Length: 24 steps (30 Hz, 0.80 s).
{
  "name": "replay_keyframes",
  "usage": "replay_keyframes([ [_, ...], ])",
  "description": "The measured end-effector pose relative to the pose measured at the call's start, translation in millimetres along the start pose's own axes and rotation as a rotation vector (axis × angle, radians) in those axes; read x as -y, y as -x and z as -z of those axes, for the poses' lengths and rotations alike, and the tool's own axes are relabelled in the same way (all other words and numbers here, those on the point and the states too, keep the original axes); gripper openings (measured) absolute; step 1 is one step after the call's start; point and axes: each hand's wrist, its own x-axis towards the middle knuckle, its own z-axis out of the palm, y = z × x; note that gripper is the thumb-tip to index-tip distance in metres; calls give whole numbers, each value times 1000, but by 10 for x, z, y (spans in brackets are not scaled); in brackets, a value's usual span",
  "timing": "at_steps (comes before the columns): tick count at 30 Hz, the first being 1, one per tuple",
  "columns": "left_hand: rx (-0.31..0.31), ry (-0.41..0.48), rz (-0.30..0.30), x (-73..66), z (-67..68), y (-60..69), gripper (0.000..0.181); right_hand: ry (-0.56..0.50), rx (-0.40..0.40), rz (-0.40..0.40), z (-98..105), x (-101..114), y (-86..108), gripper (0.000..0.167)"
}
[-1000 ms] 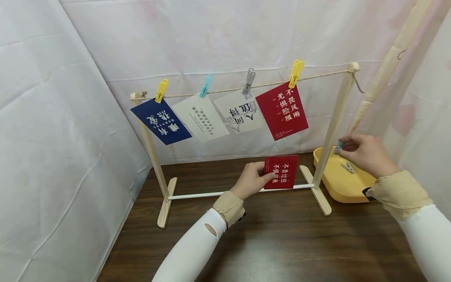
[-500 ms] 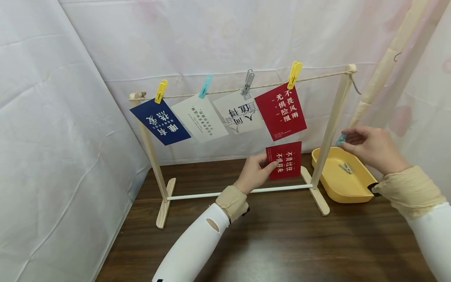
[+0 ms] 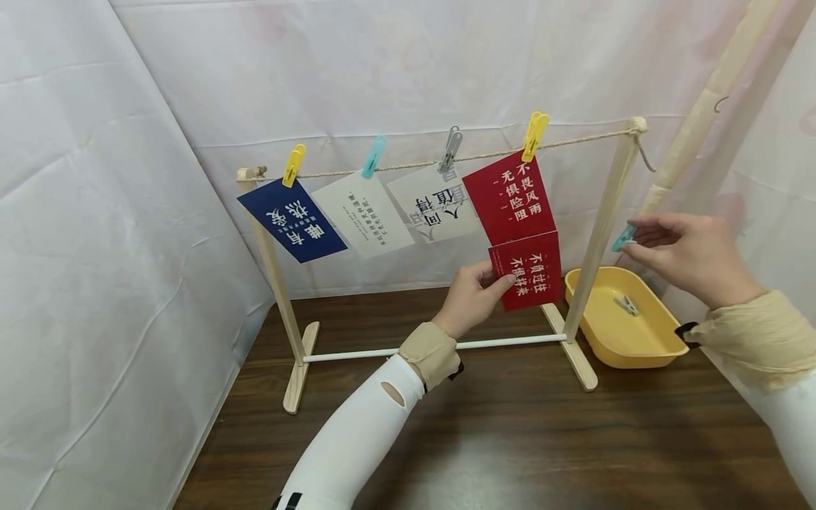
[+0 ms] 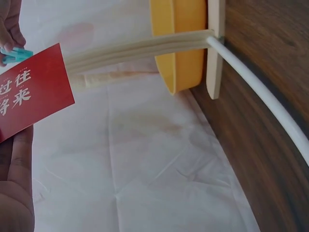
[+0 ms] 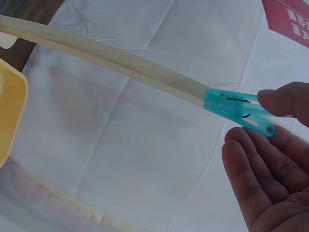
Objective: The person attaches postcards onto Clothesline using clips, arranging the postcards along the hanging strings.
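In the head view my left hand [image 3: 473, 301] pinches a red card [image 3: 532, 273] with white characters by its left edge. The card is held up in front of the lower edge of a hanging red card [image 3: 513, 202]. My right hand [image 3: 698, 255], right of the rack's right post, pinches a blue clothespin [image 3: 623, 237] between thumb and fingers. In the right wrist view the blue clothespin [image 5: 236, 106] points away from the fingers. A rope [image 3: 583, 140] carries the hung cards, each under a clothespin; a yellow clothespin [image 3: 535, 136] holds the hanging red one.
A wooden rack [image 3: 602, 227] stands on the dark table [image 3: 510, 439]. From its rope also hang a blue card [image 3: 293, 219], a white card [image 3: 362, 212] and a grey-printed card [image 3: 433, 202]. Right of the rack, a yellow tray [image 3: 625, 347] holds a grey clothespin [image 3: 626, 305].
My left hand has raised the red card up and to the right, towards the hanging red card. The right hand has risen from above the tray with the blue clothespin.
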Motion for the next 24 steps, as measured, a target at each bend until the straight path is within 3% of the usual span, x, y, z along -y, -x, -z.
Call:
replay_keyframes([
  [6,-28,55,-25,-84,-27,-89,26,-6,-36,3,52,81,-42,34],
  [16,-59,98,-36,-202,-75,-204,27,55,-111,143,111,242,-137,32],
  [24,-81,107,-47,-302,-122,-303,26,48,-142,135,172,379,-200,32],
])
